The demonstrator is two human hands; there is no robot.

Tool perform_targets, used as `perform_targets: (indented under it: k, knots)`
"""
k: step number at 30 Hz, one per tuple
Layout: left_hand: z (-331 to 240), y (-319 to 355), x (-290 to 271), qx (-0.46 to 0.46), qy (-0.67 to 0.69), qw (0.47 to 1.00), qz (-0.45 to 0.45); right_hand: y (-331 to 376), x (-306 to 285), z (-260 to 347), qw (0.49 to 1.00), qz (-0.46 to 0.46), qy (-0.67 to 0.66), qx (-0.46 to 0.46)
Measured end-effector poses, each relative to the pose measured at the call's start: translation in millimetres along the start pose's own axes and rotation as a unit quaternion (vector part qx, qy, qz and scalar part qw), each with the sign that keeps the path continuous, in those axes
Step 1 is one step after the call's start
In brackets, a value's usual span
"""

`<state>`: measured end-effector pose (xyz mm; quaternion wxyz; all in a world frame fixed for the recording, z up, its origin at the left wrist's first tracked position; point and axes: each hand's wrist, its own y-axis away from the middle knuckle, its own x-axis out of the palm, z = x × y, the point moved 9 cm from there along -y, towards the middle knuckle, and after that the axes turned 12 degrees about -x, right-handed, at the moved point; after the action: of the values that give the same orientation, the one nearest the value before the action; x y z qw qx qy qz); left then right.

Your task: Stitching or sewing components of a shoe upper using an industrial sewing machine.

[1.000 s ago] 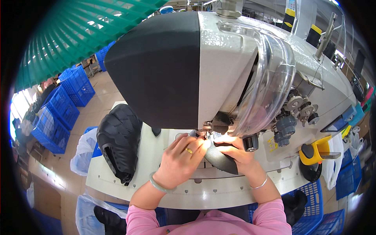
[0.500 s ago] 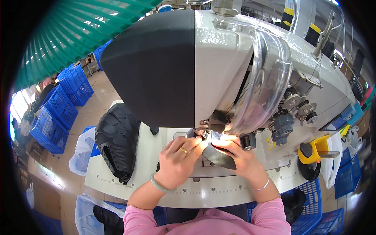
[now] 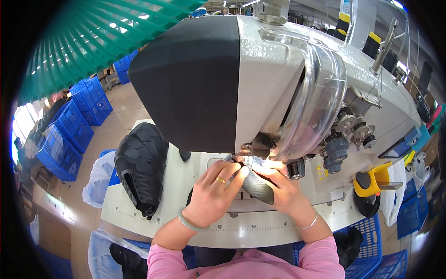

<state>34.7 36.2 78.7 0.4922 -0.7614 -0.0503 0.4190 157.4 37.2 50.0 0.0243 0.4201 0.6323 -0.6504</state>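
Note:
A small dark grey textured piece (image 3: 258, 186) lies on the bed of a large white and black sewing machine (image 3: 260, 79), under its lit needle area. My left hand (image 3: 214, 191), with a ring and a pale bangle, pinches the piece's left edge near the needle. My right hand (image 3: 284, 188), wearing a thin bracelet, presses on the piece's right side. Both hands meet just below the presser foot, which the machine head partly hides.
A stack of black quilted pieces (image 3: 141, 165) sits on the white table (image 3: 186, 223) to my left. Blue crates (image 3: 74, 130) stand on the floor at left, another at lower right. A yellow and black holder (image 3: 371, 183) sits right.
The view has shifted slightly. Both hands stay on the dark piece at the needle, with the piece nudged a little under the presser foot.

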Motion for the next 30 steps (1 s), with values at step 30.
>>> perform_targets:
  k: [30]
  knots:
    - [-2.6, -2.1, 0.0, -0.049, -0.009, 0.999, 0.005, -5.9, 0.6, 14.8, 0.998, 0.027, 0.034, 0.044]
